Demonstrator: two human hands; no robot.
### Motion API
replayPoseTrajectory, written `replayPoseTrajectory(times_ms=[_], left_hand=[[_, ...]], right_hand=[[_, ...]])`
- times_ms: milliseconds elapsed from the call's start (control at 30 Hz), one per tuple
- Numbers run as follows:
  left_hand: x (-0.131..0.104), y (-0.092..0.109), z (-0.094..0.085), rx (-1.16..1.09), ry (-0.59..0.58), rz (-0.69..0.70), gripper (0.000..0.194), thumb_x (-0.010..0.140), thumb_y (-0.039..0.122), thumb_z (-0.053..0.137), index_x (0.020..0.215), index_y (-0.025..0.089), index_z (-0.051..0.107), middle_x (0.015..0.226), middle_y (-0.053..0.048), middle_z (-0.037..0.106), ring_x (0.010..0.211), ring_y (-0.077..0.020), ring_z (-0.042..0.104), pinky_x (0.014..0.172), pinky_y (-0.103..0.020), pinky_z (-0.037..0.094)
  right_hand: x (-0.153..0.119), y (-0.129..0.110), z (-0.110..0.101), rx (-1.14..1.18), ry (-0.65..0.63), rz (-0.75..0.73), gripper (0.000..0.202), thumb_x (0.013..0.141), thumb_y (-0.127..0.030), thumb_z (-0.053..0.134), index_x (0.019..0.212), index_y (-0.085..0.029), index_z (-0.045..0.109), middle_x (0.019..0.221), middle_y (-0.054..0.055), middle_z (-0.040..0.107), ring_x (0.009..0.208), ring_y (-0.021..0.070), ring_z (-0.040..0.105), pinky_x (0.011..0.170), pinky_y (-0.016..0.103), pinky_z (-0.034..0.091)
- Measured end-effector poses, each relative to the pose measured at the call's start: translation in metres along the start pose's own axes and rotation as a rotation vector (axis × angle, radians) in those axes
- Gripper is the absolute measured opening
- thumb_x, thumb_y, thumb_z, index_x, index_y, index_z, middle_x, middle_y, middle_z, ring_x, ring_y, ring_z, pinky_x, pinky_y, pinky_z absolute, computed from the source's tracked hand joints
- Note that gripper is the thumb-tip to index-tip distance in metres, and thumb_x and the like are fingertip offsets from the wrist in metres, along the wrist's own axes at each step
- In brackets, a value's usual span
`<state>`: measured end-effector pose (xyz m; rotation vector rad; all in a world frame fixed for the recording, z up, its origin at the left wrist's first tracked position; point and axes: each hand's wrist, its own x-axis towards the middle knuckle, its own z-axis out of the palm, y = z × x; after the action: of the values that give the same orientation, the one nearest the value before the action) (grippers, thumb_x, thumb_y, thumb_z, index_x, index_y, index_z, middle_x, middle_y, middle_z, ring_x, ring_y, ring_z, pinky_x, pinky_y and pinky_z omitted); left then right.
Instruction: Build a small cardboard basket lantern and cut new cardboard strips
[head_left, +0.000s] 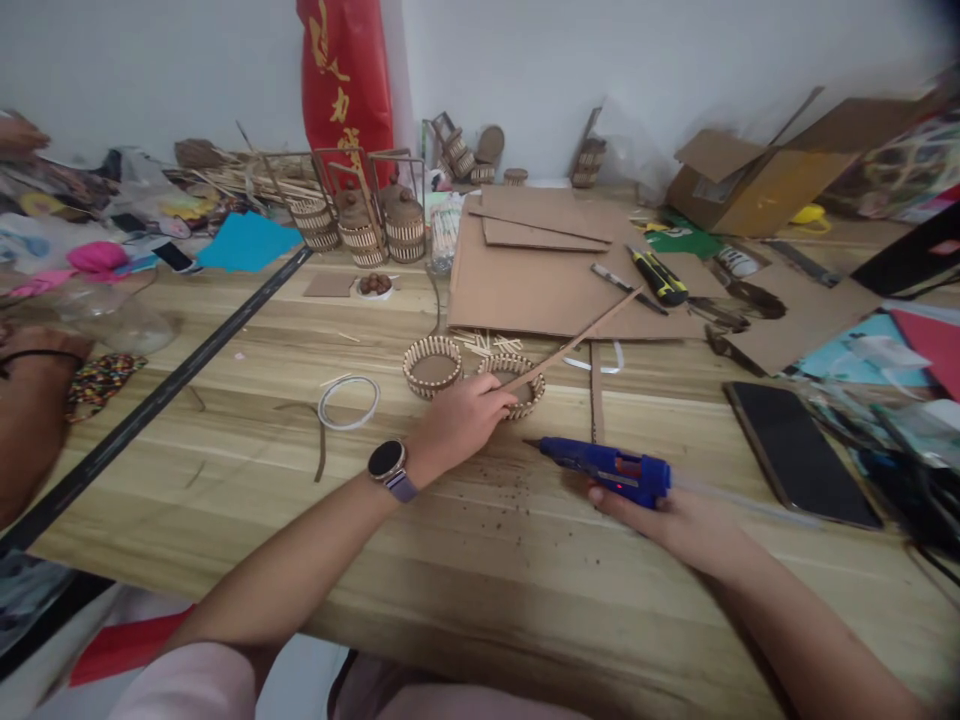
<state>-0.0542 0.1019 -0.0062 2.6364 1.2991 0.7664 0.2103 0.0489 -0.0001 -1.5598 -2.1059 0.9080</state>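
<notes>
My left hand (469,415), with a watch on its wrist, pinches the near end of a thin cardboard strip (577,337). The strip slants up to the right, over a round basket (534,402) walled with short sticks. A second round basket (433,367) of the same make sits just left of it. In my right hand (660,515) is a blue hot glue gun (607,465), its nozzle pointing left toward the near side of the right basket, a short way off it. The fingers around the handle are partly hidden by the gun.
Loose short sticks (487,345) lie behind the baskets. Large cardboard sheets (525,285) carry a yellow-black utility knife (658,275). To the right rests a phone (799,455); at left, a white ring (349,402) and another person's arm (34,410). Finished lidded baskets (360,225) stand behind.
</notes>
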Motion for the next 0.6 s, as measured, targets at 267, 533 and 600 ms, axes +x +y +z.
replayPoseTrajectory(times_ms=[267, 533, 600], left_hand=[[0.003, -0.012, -0.006, 0.119, -0.007, 0.067, 0.033, 0.077, 0.021, 0.080, 0.108, 0.017, 0.070, 0.109, -0.008, 0.068, 0.112, -0.0311, 0.049, 0.094, -0.050, 0.044], [0.014, -0.013, -0.015, 0.037, -0.082, 0.033, 0.008, 0.086, 0.018, 0.069, 0.092, 0.022, 0.072, 0.093, -0.004, 0.070, 0.111, -0.0283, 0.049, 0.092, -0.047, 0.041], [0.018, -0.012, -0.019, -0.031, -0.091, -0.001, 0.008, 0.085, 0.019, 0.070, 0.093, 0.022, 0.072, 0.092, -0.004, 0.070, 0.111, -0.0275, 0.049, 0.093, -0.047, 0.042]], right_hand=[[0.001, -0.011, -0.005, -0.024, -0.030, -0.047, 0.039, 0.081, -0.052, 0.054, 0.096, -0.023, 0.075, 0.089, 0.006, 0.079, 0.078, 0.0270, 0.074, 0.068, 0.036, 0.061], [0.002, -0.008, -0.001, -0.020, -0.004, -0.053, 0.036, 0.080, -0.052, 0.056, 0.095, -0.024, 0.074, 0.086, 0.005, 0.078, 0.073, 0.0261, 0.073, 0.063, 0.035, 0.061], [0.002, -0.010, -0.002, 0.028, 0.006, -0.046, 0.033, 0.081, -0.051, 0.058, 0.096, -0.025, 0.073, 0.086, 0.003, 0.078, 0.074, 0.0254, 0.073, 0.066, 0.036, 0.061]])
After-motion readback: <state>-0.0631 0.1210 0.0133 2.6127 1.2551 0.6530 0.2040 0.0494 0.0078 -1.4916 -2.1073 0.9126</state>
